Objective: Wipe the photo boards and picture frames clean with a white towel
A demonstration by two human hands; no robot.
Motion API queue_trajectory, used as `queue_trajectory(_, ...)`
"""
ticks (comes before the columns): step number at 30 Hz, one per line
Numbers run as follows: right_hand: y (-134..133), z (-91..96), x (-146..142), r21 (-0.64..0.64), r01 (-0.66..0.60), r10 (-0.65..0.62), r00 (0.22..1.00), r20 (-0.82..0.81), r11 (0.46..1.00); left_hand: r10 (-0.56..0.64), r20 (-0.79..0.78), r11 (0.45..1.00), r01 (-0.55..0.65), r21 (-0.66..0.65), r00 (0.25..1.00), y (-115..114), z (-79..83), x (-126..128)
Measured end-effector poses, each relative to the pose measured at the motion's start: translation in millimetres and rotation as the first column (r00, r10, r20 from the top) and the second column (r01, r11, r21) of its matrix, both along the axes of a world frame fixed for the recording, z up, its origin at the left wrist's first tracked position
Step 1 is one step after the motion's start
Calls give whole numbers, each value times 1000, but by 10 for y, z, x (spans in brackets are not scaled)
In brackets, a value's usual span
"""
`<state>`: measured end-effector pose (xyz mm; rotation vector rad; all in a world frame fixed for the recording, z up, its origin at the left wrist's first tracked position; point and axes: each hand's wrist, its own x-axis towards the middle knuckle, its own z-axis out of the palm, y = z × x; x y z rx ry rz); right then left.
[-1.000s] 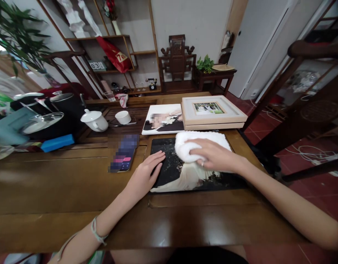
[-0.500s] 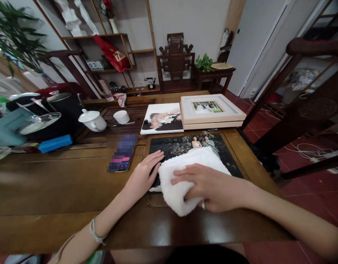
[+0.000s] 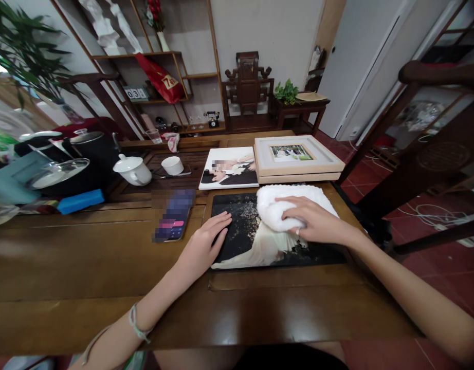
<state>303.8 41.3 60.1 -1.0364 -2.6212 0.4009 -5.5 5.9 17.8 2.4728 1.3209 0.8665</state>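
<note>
A dark wedding photo panel (image 3: 237, 231) lies flat on the wooden table, its lower part showing a pale dress. My right hand (image 3: 312, 218) grips a fluffy white cloth (image 3: 271, 205), pressed on the panel's upper right part and hiding the couple there. Fingers outstretched, my left hand (image 3: 206, 239) rests on the panel's left edge with nothing in it. Just left of that hand lies a phone (image 3: 175, 216) with a lit screen.
Behind the panel sit a white-edged photo print (image 3: 229, 177) and stacked pale wooden frames (image 3: 298, 172). A lidded white teapot (image 3: 132, 170), a small white cup (image 3: 172, 165) and a blue block (image 3: 81, 201) stand to the left. A dark chair (image 3: 418, 149) is at the right.
My right hand has moved the cloth away from me and to the right across the panel, uncovering the pale dress and covering the couple. My left hand has stayed nearly still.
</note>
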Motion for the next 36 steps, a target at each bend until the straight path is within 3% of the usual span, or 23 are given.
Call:
queue_trajectory(4, -434, 84, -206, -134, -187, 181, 982, -56, 973, -1, -6, 1000, 1, -1, 1000, 6, -19, -6)
queue_trajectory(8, -724, 130, -316, -162, -331, 316, 942, -111, 930, 0, -11, 1000, 0, -19, 1000, 7, -12, -5)
queue_trajectory(10, -739, 114, -266, -169, -298, 283, 953, -106, 939, -3, -6, 1000, 3, -26, 1000, 4, -4, -3)
queue_trajectory(13, -625, 51, -82, -166, -148, 138, 988, -68, 975, 0, 6, 1000, 0, -24, 1000, 1, -1, -3)
queue_trajectory(17, -479, -36, 126, -49, 72, -74, 997, -31, 996, -5, 9, 1000, 5, -10, 1000, 0, -18, -6)
queue_trajectory(19, -518, -65, 119, 23, 98, -98, 995, -12, 995, -8, 11, 1000, 8, -6, 1000, 3, -26, -7)
queue_trajectory(22, -731, -80, -40, 44, 13, -15, 999, 48, 999, -8, 21, 1000, 8, 3, 1000, 7, -31, -3)
queue_trajectory(27, -1010, 8, -325, -85, -276, 281, 958, 56, 957, -9, 7, 1000, 9, -9, 1000, 10, -23, 0)
queue_trajectory(29, -907, 54, -311, -121, -331, 336, 942, 21, 936, -10, 4, 1000, 10, -14, 1000, 11, -24, -4)
queue_trajectory(31, -672, 72, -217, -125, -311, 314, 950, -1, 942, -12, 8, 1000, 12, -12, 1000, 11, -29, -10)
queue_trajectory(36, 70, -27, 83, 34, -34, 33, 999, 34, 999, -7, 12, 1000, 7, -7, 1000, 7, -28, -11)
